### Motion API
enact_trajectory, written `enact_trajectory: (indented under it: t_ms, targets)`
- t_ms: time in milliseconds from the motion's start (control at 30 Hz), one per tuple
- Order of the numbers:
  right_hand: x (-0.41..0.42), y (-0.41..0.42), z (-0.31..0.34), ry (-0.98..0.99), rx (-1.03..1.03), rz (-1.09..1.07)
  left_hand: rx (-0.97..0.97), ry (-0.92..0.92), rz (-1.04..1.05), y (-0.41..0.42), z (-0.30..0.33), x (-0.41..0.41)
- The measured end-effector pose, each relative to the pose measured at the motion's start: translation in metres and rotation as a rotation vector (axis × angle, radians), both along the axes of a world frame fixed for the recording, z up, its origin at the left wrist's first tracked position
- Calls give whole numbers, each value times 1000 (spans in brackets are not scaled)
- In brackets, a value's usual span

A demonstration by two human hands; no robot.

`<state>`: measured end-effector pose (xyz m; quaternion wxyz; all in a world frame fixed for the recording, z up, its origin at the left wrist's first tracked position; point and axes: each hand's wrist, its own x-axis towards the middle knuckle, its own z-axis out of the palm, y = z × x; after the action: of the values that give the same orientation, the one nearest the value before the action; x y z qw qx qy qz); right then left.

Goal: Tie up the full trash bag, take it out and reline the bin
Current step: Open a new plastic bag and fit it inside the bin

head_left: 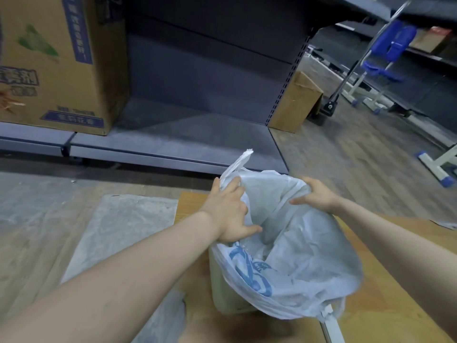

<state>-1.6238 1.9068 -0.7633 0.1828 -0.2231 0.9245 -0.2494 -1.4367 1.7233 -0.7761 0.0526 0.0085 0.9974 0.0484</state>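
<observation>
A white plastic bag (304, 258) with blue print lies open inside a pale bin (222, 293), its rim folded over the bin's edge. My left hand (230, 211) grips the bag's far left rim, with one bag handle (241, 160) sticking up above it. My right hand (317, 194) pinches the far right rim of the bag. The bin stands on a brown cardboard sheet (385, 288). The bag's inside looks mostly hollow; its bottom is hidden by folds.
A clear plastic sheet (123, 229) lies flat on the floor to the left. A dark shelf unit (188, 134) stands ahead, carrying a large cardboard box (57, 60). A smaller box (294, 102) and blue chairs (388, 58) are at the right.
</observation>
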Motion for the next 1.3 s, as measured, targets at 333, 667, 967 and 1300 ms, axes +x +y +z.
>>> enact_trajectory:
  t_ms: [333, 667, 967, 1300]
  targets:
    - [42, 7, 4, 538, 239, 52, -107, -54, -2, 1, 9, 6]
    - [96, 65, 3, 78, 179, -64, -67, -17, -345, 84, 12, 52]
    - [107, 68, 1, 48, 245, -330, -134, -12, -268, 56, 20, 19]
    - [155, 82, 19, 259, 311, 431, -163, -4, -281, 56, 19, 15]
